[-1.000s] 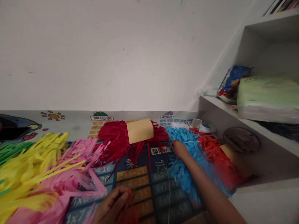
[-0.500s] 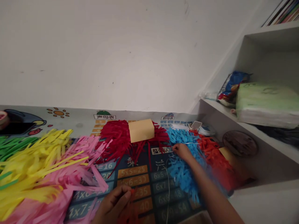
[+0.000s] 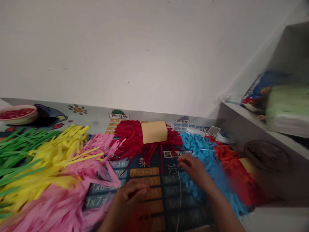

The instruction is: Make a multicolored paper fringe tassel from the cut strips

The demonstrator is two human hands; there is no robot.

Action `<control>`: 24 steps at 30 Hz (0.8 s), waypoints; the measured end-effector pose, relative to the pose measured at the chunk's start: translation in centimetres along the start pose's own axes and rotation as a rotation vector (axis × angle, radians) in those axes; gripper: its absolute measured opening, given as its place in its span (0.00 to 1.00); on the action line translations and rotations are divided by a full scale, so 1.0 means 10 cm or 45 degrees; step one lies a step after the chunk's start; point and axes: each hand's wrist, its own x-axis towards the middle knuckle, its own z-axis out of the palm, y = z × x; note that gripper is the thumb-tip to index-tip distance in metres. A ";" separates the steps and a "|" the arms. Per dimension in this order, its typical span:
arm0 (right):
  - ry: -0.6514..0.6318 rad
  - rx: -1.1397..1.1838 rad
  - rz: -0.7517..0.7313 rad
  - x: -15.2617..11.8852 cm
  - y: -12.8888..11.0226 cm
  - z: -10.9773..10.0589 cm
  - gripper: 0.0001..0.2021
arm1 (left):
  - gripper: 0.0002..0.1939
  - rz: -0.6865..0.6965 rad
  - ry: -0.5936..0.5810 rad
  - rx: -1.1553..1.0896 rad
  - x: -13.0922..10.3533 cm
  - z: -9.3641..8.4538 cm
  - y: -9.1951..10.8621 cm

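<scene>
Curling in toward the thumb, the fingers of your left hand (image 3: 127, 198) come close together on the near side of the tan card (image 3: 154, 132); whether they pinch anything, you cannot tell. Blurred red strips (image 3: 138, 216) show just under that hand. Your right hand (image 3: 195, 169) is to the right of the tan card and nearer you, over the blue strips (image 3: 193, 187), with its fingers bent and slightly apart. You cannot tell whether its fingertips hold the string (image 3: 180, 193), a thin white line that passes close by them and runs down toward you.

The step in hand looks like fine handling of string among the paper strips. A sure hold on the string calls for a light fingertip pinch, clear of the blue strips, which could snag.

The blue strips look thin, crinkled and loosely heaped, to the right of the tan card, with orange-red strips (image 3: 225, 158) farther right. The tan card sits on the dark red strips (image 3: 127, 137). To its left and nearer you, pink strips (image 3: 65, 199), yellow strips (image 3: 70, 143) and green strips (image 3: 24, 143) lie overlapping on the printed mat (image 3: 95, 122).
</scene>
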 end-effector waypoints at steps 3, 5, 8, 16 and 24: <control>-0.066 0.658 -0.148 -0.39 -0.52 0.37 0.06 | 0.08 0.040 0.056 0.003 0.00 0.04 0.08; -0.004 1.077 -0.060 -0.58 -0.76 0.64 0.04 | 0.07 0.056 0.078 0.012 -0.02 0.06 0.09; 0.052 1.403 0.137 -0.71 -0.89 0.90 0.02 | 0.07 0.098 0.083 0.055 -0.07 0.06 0.08; 0.128 1.430 0.281 -0.77 -0.90 0.92 0.06 | 0.07 0.209 0.118 0.096 -0.14 0.02 0.11; 0.226 1.276 0.257 -0.80 -0.88 0.96 0.06 | 0.07 0.278 0.034 0.187 -0.19 0.01 0.14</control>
